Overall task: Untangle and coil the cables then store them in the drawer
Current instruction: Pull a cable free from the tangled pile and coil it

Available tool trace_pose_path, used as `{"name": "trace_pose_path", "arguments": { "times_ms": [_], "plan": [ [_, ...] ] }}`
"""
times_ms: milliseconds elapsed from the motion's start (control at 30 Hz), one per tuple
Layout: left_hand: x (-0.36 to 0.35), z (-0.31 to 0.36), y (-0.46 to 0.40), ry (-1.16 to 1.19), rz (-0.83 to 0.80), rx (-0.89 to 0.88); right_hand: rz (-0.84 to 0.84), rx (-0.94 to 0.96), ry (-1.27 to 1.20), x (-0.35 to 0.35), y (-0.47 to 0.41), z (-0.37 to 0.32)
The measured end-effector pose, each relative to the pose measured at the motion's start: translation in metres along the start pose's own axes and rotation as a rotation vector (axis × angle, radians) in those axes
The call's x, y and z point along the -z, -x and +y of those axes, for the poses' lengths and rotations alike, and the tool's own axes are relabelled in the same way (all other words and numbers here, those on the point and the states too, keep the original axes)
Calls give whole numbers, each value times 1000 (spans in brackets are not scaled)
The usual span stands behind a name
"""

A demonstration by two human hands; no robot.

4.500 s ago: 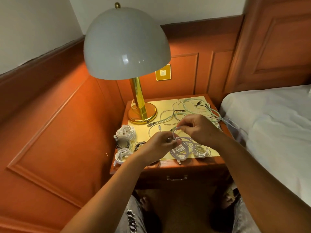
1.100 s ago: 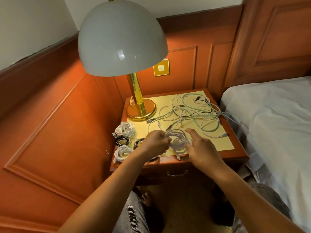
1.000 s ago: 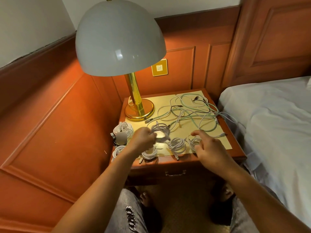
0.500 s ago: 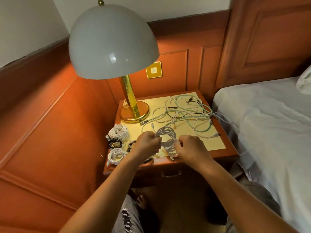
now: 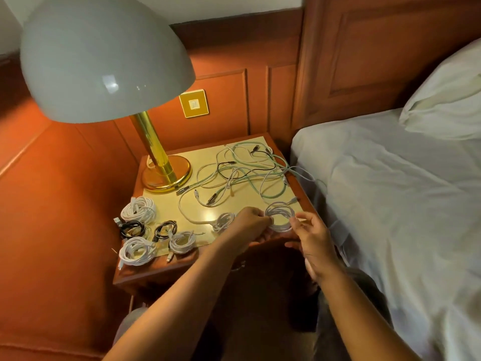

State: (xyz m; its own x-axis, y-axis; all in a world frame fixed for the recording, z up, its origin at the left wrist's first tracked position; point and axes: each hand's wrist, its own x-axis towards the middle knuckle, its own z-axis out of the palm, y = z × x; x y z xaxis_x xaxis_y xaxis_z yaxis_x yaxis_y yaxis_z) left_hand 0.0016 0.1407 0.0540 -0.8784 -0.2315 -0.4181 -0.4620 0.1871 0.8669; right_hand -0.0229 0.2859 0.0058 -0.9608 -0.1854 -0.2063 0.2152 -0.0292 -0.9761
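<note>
A white cable coil (image 5: 279,217) lies at the nightstand's front right. My left hand (image 5: 251,222) pinches its left side. My right hand (image 5: 311,235) touches its right side with loosely bent fingers. Another white coil (image 5: 223,222) sits just left of my left hand. Several finished coils lie at the front left: white ones (image 5: 138,209) (image 5: 136,251) (image 5: 182,242) and black ones (image 5: 132,228) (image 5: 165,229). A tangle of white, pale green and black cables (image 5: 242,173) covers the back right. The drawer handle (image 5: 238,267) shows under the front edge; the drawer is closed.
A brass lamp (image 5: 158,162) with a large white shade (image 5: 101,58) stands at the back left of the nightstand (image 5: 161,267). A bed with a white sheet (image 5: 390,204) and pillow (image 5: 447,97) is close on the right. Wood panelling surrounds the corner.
Both hands moved the held white coil to the right, down onto the nightstand's front right corner. The view swung right, showing more of the bed.
</note>
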Motion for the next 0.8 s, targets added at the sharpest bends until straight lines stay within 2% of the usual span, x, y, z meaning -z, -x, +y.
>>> {"name": "trace_pose_path", "arguments": {
  "times_ms": [133, 333, 500, 633, 800],
  "plan": [
    [-33, 1, -21, -104, 23, 18, 94, -34, -9, 23, -28, 12],
    [-66, -1, -42, -328, 220, -74, 126, -72, 216, 39, -72, 9],
    [-85, -8, -47, -235, 358, -90, 113, -83, 328, 39, -95, 13],
    [-98, -11, -48, -233, 335, -100, 133, -107, 427, 43, -104, 21],
    [-108, -12, -44, -194, 305, -129, 139, -33, 632, 46, -107, 17]
  ]
}}
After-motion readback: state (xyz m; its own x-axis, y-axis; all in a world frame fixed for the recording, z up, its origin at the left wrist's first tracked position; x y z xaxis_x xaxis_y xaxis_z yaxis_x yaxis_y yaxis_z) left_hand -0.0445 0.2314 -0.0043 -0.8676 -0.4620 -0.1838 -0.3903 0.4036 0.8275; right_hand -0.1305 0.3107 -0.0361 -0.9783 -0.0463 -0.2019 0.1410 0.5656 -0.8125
